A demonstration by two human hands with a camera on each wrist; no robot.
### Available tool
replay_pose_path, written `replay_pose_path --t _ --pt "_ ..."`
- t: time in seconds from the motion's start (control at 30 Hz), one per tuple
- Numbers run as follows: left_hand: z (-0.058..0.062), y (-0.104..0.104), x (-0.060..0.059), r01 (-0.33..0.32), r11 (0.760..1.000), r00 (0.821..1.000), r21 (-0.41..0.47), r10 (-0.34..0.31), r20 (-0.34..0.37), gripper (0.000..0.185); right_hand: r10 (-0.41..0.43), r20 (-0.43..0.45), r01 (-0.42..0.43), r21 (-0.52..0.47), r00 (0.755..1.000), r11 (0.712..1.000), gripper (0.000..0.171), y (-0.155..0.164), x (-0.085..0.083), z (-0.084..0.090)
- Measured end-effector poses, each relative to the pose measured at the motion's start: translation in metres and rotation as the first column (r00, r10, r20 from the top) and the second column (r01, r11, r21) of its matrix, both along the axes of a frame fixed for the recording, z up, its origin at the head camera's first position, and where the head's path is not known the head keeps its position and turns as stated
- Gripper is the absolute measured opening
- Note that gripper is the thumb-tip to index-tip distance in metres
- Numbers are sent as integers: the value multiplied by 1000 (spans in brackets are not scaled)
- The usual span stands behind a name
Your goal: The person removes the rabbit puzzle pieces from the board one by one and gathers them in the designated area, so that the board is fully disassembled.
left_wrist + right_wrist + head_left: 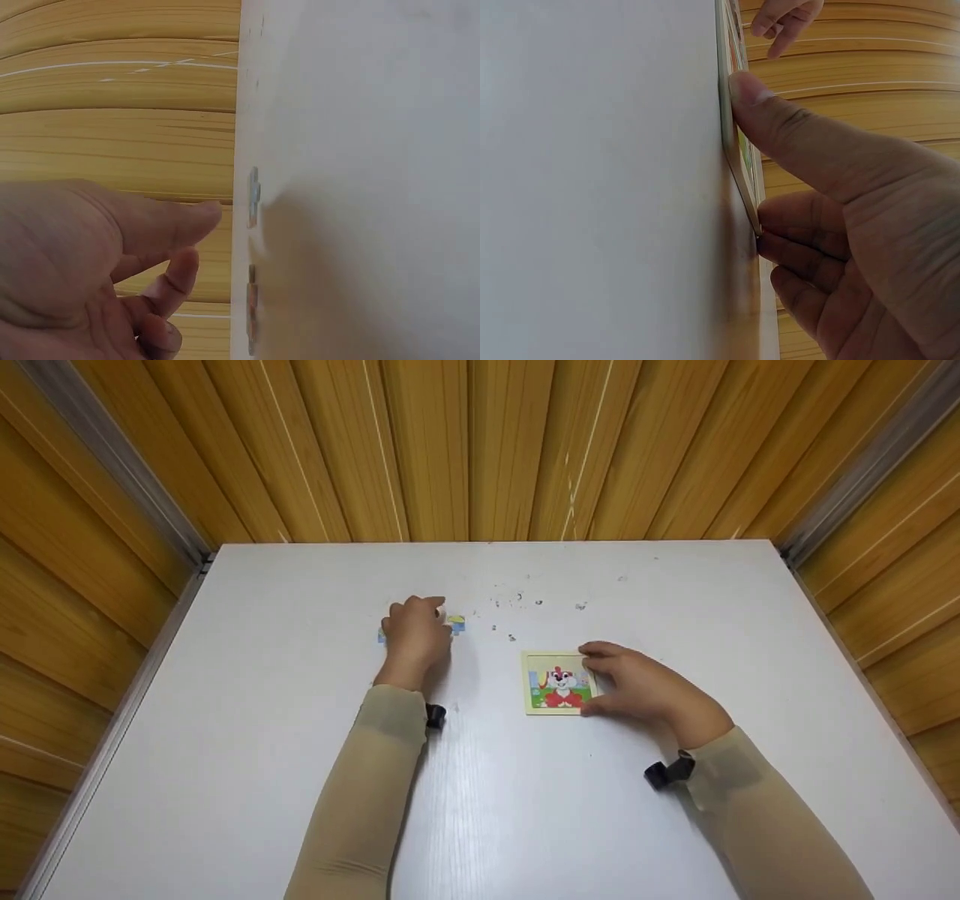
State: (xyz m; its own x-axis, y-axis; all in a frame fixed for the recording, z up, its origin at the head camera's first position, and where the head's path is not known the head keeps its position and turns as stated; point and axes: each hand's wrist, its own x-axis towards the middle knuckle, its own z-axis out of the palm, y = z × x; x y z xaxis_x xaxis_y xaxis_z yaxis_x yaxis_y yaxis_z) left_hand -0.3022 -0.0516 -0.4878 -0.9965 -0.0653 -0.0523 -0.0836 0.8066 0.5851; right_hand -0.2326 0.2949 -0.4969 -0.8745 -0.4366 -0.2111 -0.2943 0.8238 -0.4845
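Note:
A small square puzzle board (556, 682) with a cartoon animal picture lies flat on the white table (300, 780). My right hand (600, 679) pinches its right edge, thumb at the near corner and fingers at the far one. In the right wrist view the right hand (754, 154) grips the thin board (733, 169) edge-on. My left hand (415, 636) hovers palm-down over loose puzzle pieces, one (457, 623) to its right and one (382, 637) to its left. In the left wrist view the left hand (196, 238) is loosely curled and holds nothing, close to the pieces (253, 196).
Dark specks (517, 601) dot the table behind the board. Wooden panel walls (480, 450) close in the table at the back and on both sides. Black wrist-camera mounts (667, 771) sit on both sleeves.

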Motion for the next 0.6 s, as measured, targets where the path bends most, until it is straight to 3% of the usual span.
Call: replay_pose_path --t 0.13,0.33,0.47,0.6 --pt "8 7 5 46 993 999 107 -45 -7 50 6 -11 -6 1 1000 1000 84 0 0 1" --pt "22 25 16 155 960 985 231 -169 41 54 8 -19 -8 13 1000 1000 81 -1 1 3" --pt "25 38 23 244 931 961 270 -270 65 56 19 -34 -19 12 999 1000 80 -2 0 2" --pt "21 53 31 321 888 913 330 -383 140 56 30 -43 -30 12 999 999 78 -2 0 2"
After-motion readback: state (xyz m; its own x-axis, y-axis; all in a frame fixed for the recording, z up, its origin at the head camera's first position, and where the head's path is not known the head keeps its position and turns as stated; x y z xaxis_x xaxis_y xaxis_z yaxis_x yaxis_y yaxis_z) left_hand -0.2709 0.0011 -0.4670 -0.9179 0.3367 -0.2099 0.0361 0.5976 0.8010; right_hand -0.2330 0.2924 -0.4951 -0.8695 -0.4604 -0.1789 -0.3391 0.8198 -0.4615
